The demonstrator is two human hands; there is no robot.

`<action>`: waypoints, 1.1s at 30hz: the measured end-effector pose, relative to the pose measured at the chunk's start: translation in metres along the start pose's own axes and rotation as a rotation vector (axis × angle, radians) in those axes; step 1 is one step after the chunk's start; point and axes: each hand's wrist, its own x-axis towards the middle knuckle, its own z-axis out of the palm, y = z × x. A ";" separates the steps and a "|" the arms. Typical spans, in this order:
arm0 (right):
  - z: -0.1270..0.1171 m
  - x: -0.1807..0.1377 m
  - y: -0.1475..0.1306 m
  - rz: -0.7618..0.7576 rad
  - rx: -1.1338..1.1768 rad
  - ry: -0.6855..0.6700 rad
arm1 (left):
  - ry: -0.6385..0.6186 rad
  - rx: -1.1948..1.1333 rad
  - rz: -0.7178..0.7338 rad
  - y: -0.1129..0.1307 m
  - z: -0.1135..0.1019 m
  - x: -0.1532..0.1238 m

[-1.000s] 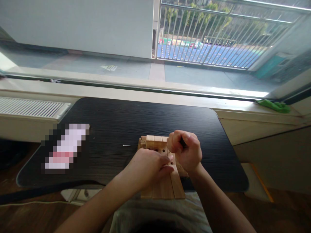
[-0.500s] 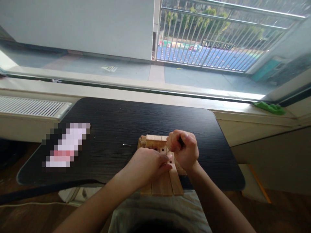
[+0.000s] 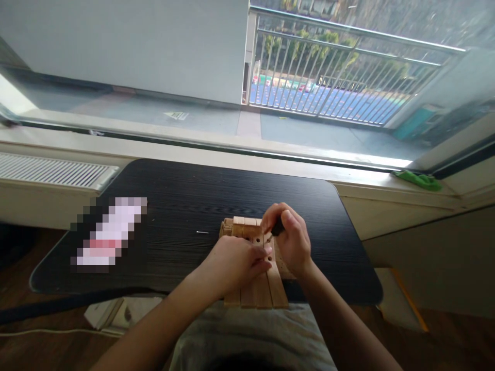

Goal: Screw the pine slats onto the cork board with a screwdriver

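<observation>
Wooden slats (image 3: pixel 258 293) joined side by side, with several round holes, lie at the front of the black table and overhang its edge. My left hand (image 3: pixel 237 260) is closed over them, its thumb and forefinger close together beside a hole; anything tiny between those fingertips is hidden. My right hand (image 3: pixel 290 239) is wrapped round a black-handled screwdriver (image 3: pixel 277 227), whose thin shaft slants down towards a hole in the slats near my left fingertips. Whether its tip sits in the hole I cannot tell. Left of the wood lies a thin metal screw or nail (image 3: pixel 202 232).
The black table (image 3: pixel 185 190) stands against a windowsill. A blurred pale pink-and-white item (image 3: pixel 110 232) lies at its left. A radiator (image 3: pixel 58 172) is beyond the left edge, and a green cloth-like thing (image 3: pixel 417 180) rests on the sill at right.
My right hand has turned and tilted, so the dark handle and shaft now show, lower towards the slats. My left hand stays on the wood. The view has shifted slightly.
</observation>
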 end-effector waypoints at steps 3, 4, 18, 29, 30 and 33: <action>-0.010 0.004 -0.014 -0.132 -0.281 -0.055 | 0.015 0.001 0.000 0.000 0.001 0.000; -0.014 0.005 -0.019 -0.192 -0.383 -0.083 | 0.018 0.000 -0.001 0.000 0.002 0.000; -0.056 0.007 -0.057 -0.222 -0.912 -0.448 | 0.817 -0.404 -0.180 -0.024 -0.005 -0.026; -0.061 0.013 -0.070 -0.205 -1.007 -0.499 | 0.667 -0.882 -0.416 -0.052 0.051 -0.004; -0.061 0.013 -0.069 -0.210 -1.008 -0.491 | 0.660 -0.875 -0.391 -0.053 0.051 -0.004; -0.064 0.014 -0.067 -0.220 -1.012 -0.477 | 0.642 -0.823 -0.307 -0.057 0.051 -0.003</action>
